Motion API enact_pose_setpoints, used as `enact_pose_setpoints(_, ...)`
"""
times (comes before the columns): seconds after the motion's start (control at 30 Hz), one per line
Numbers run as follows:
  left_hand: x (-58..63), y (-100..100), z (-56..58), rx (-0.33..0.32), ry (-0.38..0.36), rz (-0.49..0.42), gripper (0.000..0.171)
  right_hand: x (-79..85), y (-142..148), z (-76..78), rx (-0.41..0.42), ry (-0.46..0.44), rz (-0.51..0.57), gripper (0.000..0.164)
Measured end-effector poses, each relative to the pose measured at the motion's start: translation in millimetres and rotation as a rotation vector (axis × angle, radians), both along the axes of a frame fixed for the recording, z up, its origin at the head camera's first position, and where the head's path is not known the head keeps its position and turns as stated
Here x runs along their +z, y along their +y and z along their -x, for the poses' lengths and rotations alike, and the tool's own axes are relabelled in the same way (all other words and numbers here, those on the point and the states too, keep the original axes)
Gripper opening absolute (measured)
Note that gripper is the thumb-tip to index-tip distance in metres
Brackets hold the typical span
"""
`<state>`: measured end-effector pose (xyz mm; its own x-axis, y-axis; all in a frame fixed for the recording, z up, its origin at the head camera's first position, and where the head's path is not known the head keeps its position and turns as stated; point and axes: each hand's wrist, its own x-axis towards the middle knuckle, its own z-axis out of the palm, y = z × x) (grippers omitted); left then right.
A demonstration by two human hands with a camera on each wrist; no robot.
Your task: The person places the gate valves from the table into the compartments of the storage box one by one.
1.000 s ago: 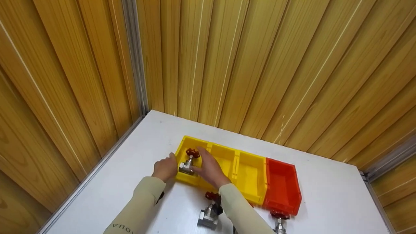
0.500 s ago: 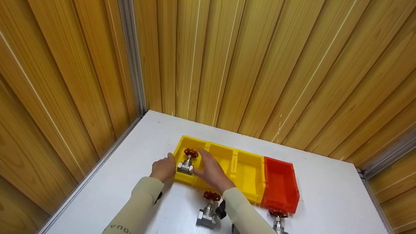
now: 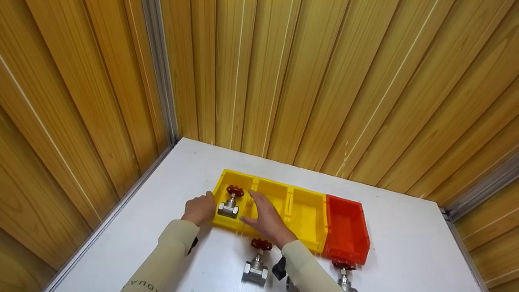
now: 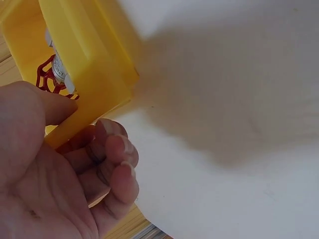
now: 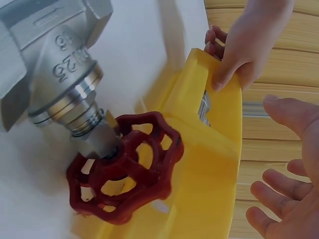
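Observation:
My left hand [image 3: 199, 209] grips the left side wall of the leftmost yellow bin [image 3: 227, 223]. In the left wrist view its thumb laps over the rim and the other fingers curl outside. A steel gate valve [image 3: 229, 207] with a red handwheel lies inside that bin. My right hand [image 3: 267, 217] hovers over the neighbouring yellow bin [image 3: 273, 190], thumb and fingers spread, apart from the valve. Nearer me, a second gate valve [image 3: 255, 269] rests on the white table; its red handwheel [image 5: 124, 169] looms large in the right wrist view.
A third yellow bin [image 3: 308, 219] and a red bin [image 3: 348, 229] continue the row to the right. Another red-wheeled valve [image 3: 344, 278] sits at the bottom edge, below the red bin. Wood-patterned walls [image 3: 259, 81] bound the table [image 3: 194, 162] behind and at the sides.
My right hand has drawn slightly right, away from the valve in the leftmost bin, widening the gap. The left hand keeps its hold on the bin wall. The whole view has shifted a little.

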<state>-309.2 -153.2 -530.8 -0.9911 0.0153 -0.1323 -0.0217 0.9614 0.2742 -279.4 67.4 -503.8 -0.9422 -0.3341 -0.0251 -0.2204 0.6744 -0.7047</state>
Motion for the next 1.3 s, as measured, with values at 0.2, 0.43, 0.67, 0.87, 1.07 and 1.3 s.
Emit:
enact_pose_setpoints(0.2,1.3,-0.3,0.0,-0.001,0.023,0.007,0.039,-3.7,7.9,-1.4,-0.012,-0.014,0.017,0.086)
enact_pose_setpoints(0.43,6.4,1.9,0.0,0.014,0.074,-0.002,0.061,-4.1,14.8,-3.9,-0.007,-0.003,-0.006,0.084)
enact_pose_setpoints(0.67,13.5,9.4,-0.7,0.036,0.211,0.011,0.053,-4.2,22.9,-8.4,-0.022,-0.032,-0.002,0.082)
enact_pose_setpoints(0.87,17.0,18.0,-1.3,0.032,0.259,-0.003,0.041,-6.8,29.1,-12.0,-0.028,-0.044,-0.008,0.087)
enact_pose_setpoints(1.07,16.6,29.1,-2.0,0.006,0.295,0.005,0.038,-8.1,34.3,-15.0,-0.025,-0.035,-0.017,0.089)
enact_pose_setpoints(1.3,15.1,41.5,-5.2,-0.041,0.342,-0.029,0.034,-9.3,40.6,-19.1,-0.014,-0.008,-0.014,0.085)
